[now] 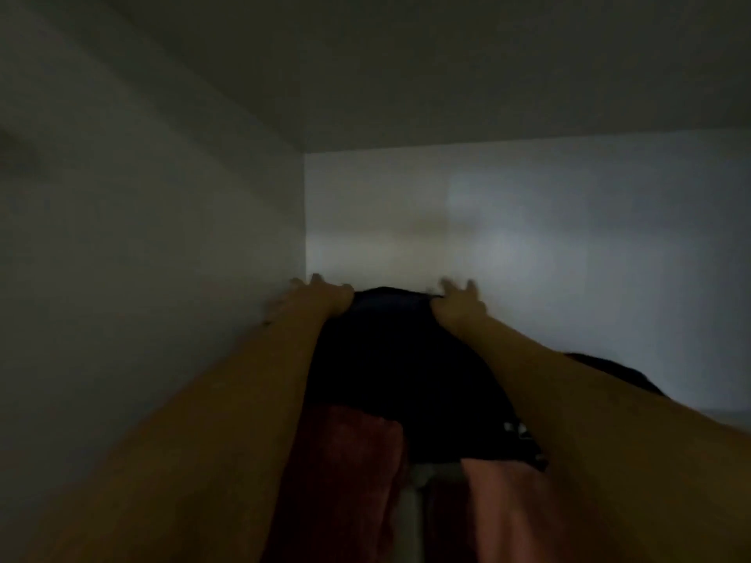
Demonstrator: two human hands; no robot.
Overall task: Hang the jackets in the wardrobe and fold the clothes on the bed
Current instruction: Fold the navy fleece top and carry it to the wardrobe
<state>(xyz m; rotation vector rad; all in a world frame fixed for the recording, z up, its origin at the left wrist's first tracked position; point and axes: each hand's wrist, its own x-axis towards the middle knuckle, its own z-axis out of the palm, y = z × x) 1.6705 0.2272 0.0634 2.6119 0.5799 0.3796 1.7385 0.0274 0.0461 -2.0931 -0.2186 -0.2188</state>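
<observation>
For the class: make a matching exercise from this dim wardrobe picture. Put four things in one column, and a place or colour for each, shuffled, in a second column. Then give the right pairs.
Things:
1. left hand
2. right hand
3. dark garment
4. pink garment

Descriptions:
A. near the bottom edge, right of centre
B. between the two forearms, nearly black
C. at the garment's far edge, by the wardrobe's inner corner
D. at the garment's far edge, against the pale back wall

Pairs: 1-C, 2-D, 3-B, 4-A

Garment (390, 359) between hands (325, 296), inside wardrobe (162, 237).
</observation>
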